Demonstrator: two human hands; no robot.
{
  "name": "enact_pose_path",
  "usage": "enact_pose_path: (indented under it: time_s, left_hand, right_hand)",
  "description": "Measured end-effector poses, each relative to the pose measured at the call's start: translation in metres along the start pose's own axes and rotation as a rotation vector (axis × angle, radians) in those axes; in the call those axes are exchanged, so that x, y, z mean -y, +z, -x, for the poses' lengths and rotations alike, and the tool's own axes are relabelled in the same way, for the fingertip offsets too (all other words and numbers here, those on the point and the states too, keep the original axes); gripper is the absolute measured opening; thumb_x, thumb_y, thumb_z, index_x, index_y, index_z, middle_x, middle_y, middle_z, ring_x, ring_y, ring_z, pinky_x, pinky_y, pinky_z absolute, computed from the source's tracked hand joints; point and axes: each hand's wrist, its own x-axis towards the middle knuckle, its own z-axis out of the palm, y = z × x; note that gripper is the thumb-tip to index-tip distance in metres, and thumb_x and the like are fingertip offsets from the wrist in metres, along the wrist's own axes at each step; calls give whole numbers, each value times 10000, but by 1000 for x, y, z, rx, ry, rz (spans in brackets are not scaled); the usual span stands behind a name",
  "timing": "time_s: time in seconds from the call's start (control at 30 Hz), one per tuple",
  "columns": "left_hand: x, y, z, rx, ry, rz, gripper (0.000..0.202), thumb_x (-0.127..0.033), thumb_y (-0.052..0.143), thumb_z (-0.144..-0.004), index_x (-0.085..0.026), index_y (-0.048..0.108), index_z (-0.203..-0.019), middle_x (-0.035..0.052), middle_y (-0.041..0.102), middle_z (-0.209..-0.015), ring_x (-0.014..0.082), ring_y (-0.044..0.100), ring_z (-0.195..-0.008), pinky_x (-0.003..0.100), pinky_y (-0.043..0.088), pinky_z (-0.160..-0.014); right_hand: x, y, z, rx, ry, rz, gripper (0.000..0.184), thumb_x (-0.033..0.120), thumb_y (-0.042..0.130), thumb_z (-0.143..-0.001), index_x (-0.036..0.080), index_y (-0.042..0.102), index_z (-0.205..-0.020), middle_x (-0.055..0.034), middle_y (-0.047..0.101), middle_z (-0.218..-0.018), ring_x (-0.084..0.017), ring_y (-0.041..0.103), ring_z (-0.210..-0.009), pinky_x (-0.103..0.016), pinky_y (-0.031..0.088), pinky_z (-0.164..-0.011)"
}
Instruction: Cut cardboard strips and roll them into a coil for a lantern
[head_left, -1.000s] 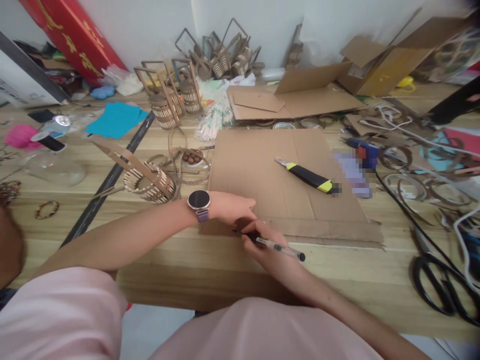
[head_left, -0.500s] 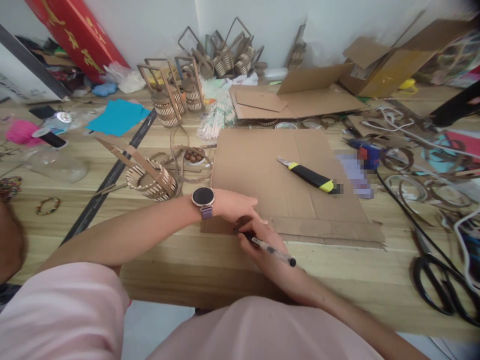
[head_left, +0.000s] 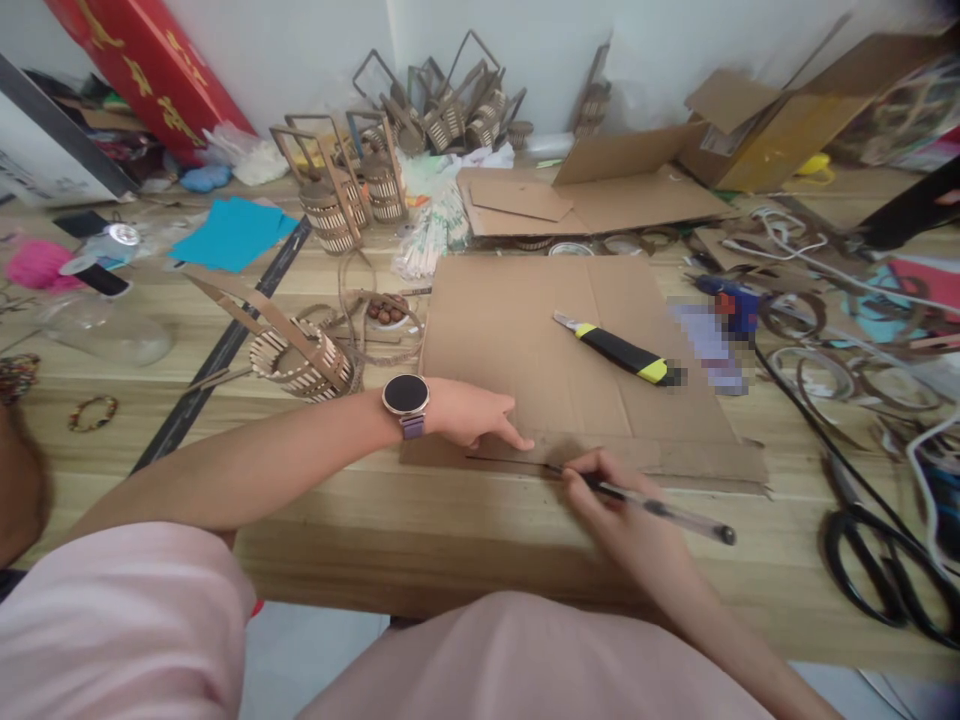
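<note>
A flat sheet of brown cardboard [head_left: 495,320] lies on the wooden table in front of me. Pressing on its near left part is my left hand [head_left: 472,412], fingers stretched out and a watch on the wrist. My right hand [head_left: 615,500] pinches a black-and-clear pen [head_left: 675,515], whose tip touches the cardboard near its front edge. A dark line [head_left: 506,460] runs left from the tip, just below my left fingers. On the sheet's right half rests a black and yellow utility knife [head_left: 619,352], blade out.
Left of the cardboard stand a small slatted basket [head_left: 300,360] and a dish of brown beads [head_left: 388,310]. Black scissors [head_left: 874,570] and a blue glue gun [head_left: 735,305] with its cord lie right. Behind are cardboard pieces [head_left: 630,200] and several small lanterns [head_left: 386,185].
My right hand has slid right along the cardboard's front edge with the pen, and a dark line now shows behind the tip. My left hand stays in place.
</note>
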Motion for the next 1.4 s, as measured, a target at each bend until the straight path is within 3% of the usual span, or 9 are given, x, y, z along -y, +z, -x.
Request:
enact_pose_path:
  time_s: [0.13, 0.37, 0.67, 0.8, 0.9, 1.07, 1.2, 1.27, 1.4]
  left_hand:
    - [0, -1, 0, 21, -4, -13, 666, -102, 619, -853, -405, 518, -1437, 28, 524, -968, 169, 504, -689, 279, 319, -588]
    - [-2, -3, 1, 16, 6, -19, 576, -87, 632, -840, -358, 614, -1349, 44, 560, -999, 174, 531, -736, 280, 325, -603]
    - [-2, -3, 1, 5, 27, -18, 379, -76, 622, -840, -287, 721, -1140, 45, 567, -975, 151, 514, -694, 265, 332, -590]
    - [-1, 0, 1, 13, 19, -30, 524, -105, 616, -867, -342, 624, -1334, 41, 547, -991, 160, 518, -735, 263, 323, -596]
    - [-2, 1, 1, 17, -9, -37, 651, -96, 593, -882, -396, 496, -1452, 30, 536, -999, 158, 514, -742, 260, 315, -602]
    - [-1, 3, 1, 22, -29, -45, 673, -108, 605, -880, -414, 472, -1464, 27, 534, -1025, 158, 519, -739, 258, 324, -591]
    - [-5, 5, 6, -6, -42, -69, 673, -97, 580, -891, -400, 454, -1479, 39, 542, -1059, 167, 548, -792, 253, 350, -599]
    - [-10, 9, 13, -67, -76, -115, 665, -90, 557, -904, -388, 443, -1488, 54, 554, -1084, 183, 562, -828, 260, 365, -600]
    - [-28, 27, 40, -294, -295, -201, 527, -113, 487, -966, -257, 478, -1473, 95, 596, -1082, 247, 568, -959, 306, 453, -731]
  right_hand:
    - [0, -9, 2, -49, -10, -10, 172, 321, 537, -832, 256, 599, -685, 10, 658, -594, -157, 593, -508, -261, 419, -464]
    - [30, 35, -10, 185, -155, -162, 73, 242, 552, -852, 238, 624, -838, -17, 731, -782, -170, 662, -680, -282, 480, -606]
    - [34, 50, -15, 182, -153, -143, 79, 211, 547, -839, 236, 618, -813, -24, 744, -856, -191, 672, -806, -328, 497, -746]
    - [24, 32, -11, 152, -115, -128, 135, 270, 516, -870, 229, 616, -789, -12, 714, -734, -167, 653, -675, -285, 483, -637]
    - [3, -1, -4, 84, -46, -61, 194, 351, 529, -865, 236, 627, -743, -2, 689, -651, -169, 634, -599, -276, 464, -561]
    - [-32, -60, 5, -84, 49, 159, 257, 465, 545, -858, 256, 656, -757, -11, 700, -658, -200, 659, -591, -280, 465, -488]
    - [-47, -65, -2, -12, -257, 307, 270, 454, 484, -960, 287, 679, -1042, -54, 765, -1035, -253, 713, -921, -354, 539, -718]
    - [-55, -56, -11, 81, -437, 380, 244, 435, 487, -972, 283, 670, -1025, -70, 725, -1214, -301, 665, -1096, -422, 525, -808]
    - [-71, -47, -26, 162, -536, 425, 160, 361, 518, -962, 259, 632, -915, -80, 733, -1169, -297, 664, -1067, -435, 515, -797]
